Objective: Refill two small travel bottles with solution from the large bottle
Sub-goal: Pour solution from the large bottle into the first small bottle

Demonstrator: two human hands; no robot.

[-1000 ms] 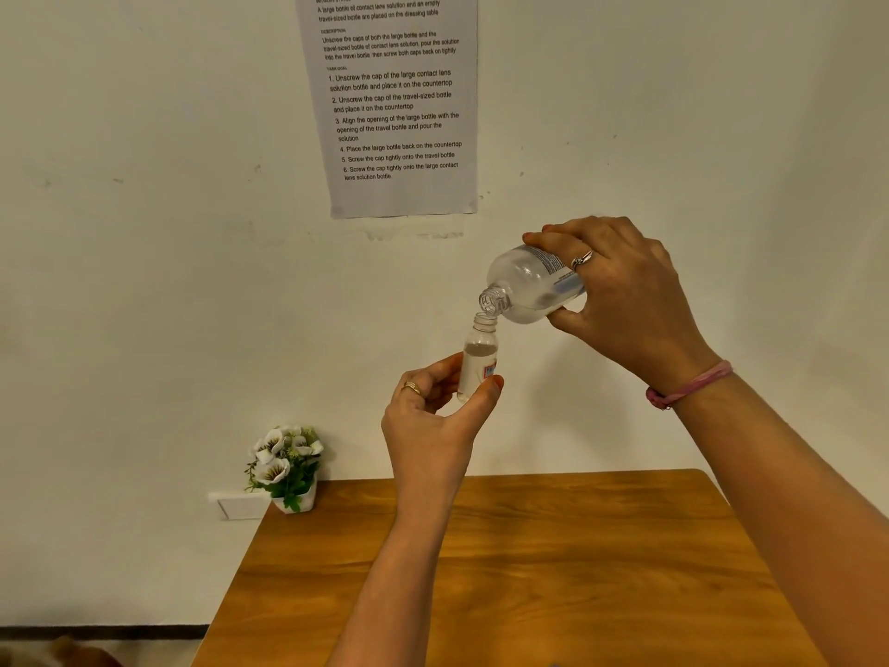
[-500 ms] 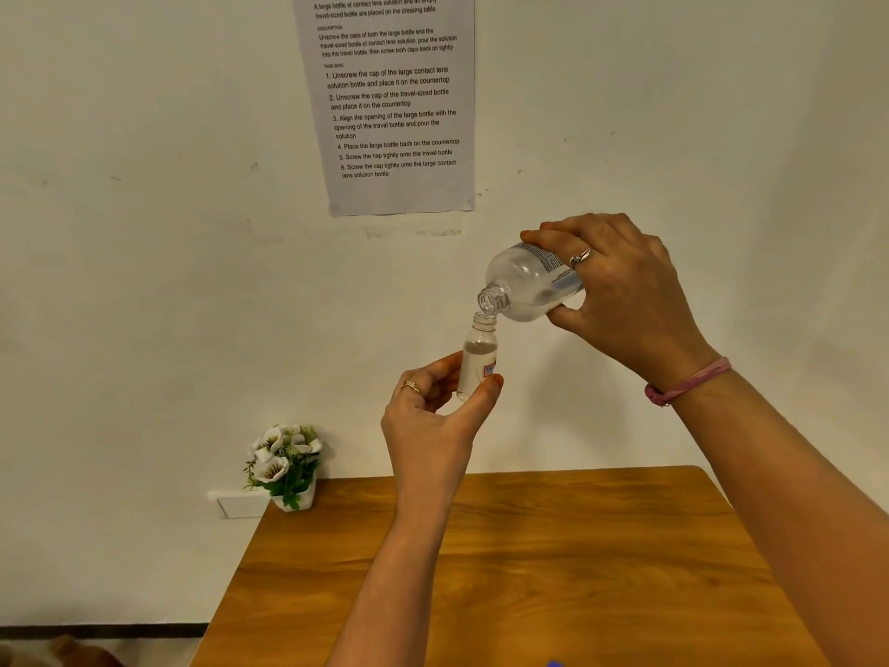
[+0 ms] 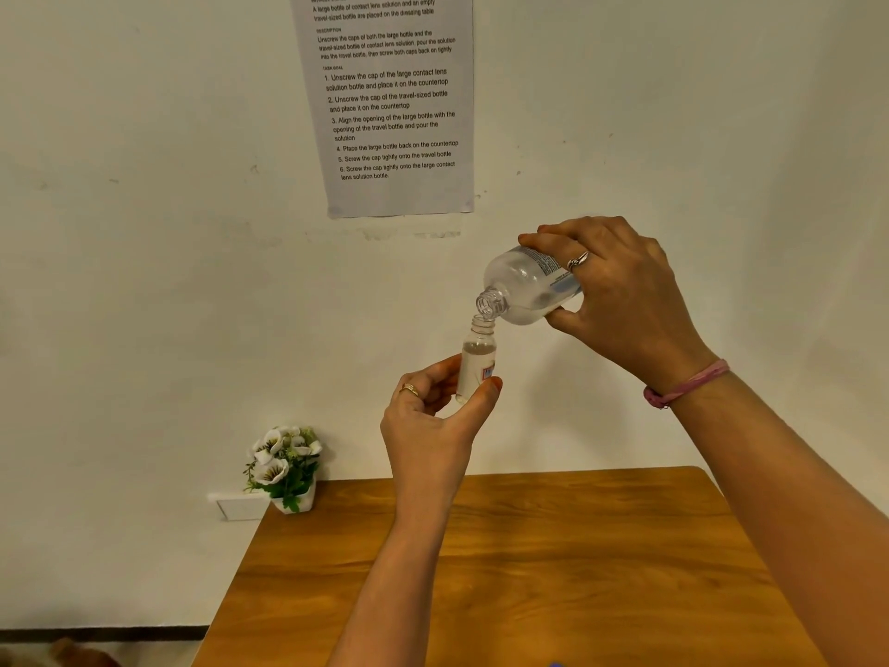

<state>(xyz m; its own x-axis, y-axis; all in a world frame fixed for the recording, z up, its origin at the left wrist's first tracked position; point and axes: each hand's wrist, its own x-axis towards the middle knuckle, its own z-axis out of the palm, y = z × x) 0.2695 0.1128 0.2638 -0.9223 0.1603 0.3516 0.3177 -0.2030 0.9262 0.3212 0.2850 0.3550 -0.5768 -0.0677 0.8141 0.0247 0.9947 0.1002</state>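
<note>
My right hand (image 3: 620, 300) grips the large clear bottle (image 3: 524, 288), tipped on its side with its uncapped mouth pointing down-left. That mouth sits directly over the open neck of a small travel bottle (image 3: 476, 358). My left hand (image 3: 433, 416) holds the small bottle upright between thumb and fingers, high above the table. Clear liquid fills the small bottle to about its shoulder. No second travel bottle and no caps are in view.
A wooden table (image 3: 529, 570) lies below my hands. A small white pot of artificial flowers (image 3: 284, 469) stands at its back left corner by the wall. An instruction sheet (image 3: 389, 98) hangs on the white wall above.
Both hands and the two bottles hold nearly the same pose. The large bottle's mouth has stayed over the small bottle's neck.
</note>
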